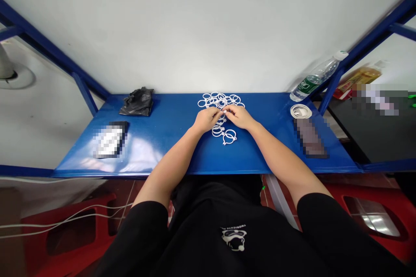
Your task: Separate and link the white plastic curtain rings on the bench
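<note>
My left hand (pixel 207 120) and my right hand (pixel 239 116) meet over the middle of the blue tabletop (pixel 169 130). Their fingers are closed in a pinch, tip to tip, on a white plastic ring, of which only a small white part shows between the fingertips. Just beyond the hands lies a loose heap of thin white plastic rings (pixel 222 103). On the near side, below my fingers, several more rings (pixel 217 131) overlap in a row, and they seem linked together. Small tabs stick out from their edges. My fingers hide part of this row.
A crumpled black plastic bag (pixel 138 101) and a blurred dark-edged flat object (pixel 112 139) lie at the left. To the right are a leaning water bottle (pixel 312 82), a coiled white cable (pixel 300 111) and a blurred dark slab (pixel 310 138). Blue frame bars flank the tabletop.
</note>
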`<state>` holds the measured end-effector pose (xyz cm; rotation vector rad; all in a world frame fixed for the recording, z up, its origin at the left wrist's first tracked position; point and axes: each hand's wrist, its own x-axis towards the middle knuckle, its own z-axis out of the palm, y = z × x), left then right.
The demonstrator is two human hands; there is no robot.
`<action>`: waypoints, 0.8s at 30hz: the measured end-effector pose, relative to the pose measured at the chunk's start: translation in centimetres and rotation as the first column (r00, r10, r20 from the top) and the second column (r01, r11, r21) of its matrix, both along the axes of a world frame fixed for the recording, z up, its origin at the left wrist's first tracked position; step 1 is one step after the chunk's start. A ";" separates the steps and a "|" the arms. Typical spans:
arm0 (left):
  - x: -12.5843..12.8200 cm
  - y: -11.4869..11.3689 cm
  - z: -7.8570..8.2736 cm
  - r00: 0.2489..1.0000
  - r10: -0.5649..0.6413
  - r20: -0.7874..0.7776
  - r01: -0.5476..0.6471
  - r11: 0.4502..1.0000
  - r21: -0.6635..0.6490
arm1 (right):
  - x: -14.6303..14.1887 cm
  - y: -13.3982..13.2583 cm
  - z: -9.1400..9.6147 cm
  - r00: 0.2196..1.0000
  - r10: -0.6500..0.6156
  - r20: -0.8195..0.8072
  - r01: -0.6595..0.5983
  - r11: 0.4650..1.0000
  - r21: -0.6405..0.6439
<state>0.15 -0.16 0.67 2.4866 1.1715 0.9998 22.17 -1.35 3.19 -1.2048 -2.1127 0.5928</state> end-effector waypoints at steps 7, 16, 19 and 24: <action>0.2 -0.4 0.4 0.999 -0.019 0.045 0.016 0.998 0.066 | -0.1 0.0 0.3 0.994 0.100 -0.051 -0.099 0.995 0.019; 0.3 -0.4 0.2 0.998 -0.020 0.056 0.014 0.994 0.106 | 0.0 -0.3 0.6 0.993 0.102 -0.063 -0.103 0.995 -0.005; 0.3 -0.5 0.3 0.998 -0.034 0.060 0.027 0.994 0.110 | 0.0 -0.4 0.8 0.992 0.104 -0.066 -0.105 0.994 -0.007; 0.3 -0.6 0.3 0.998 -0.034 0.061 0.026 0.992 0.121 | 0.1 -0.3 0.6 0.991 0.109 -0.070 -0.110 0.994 -0.006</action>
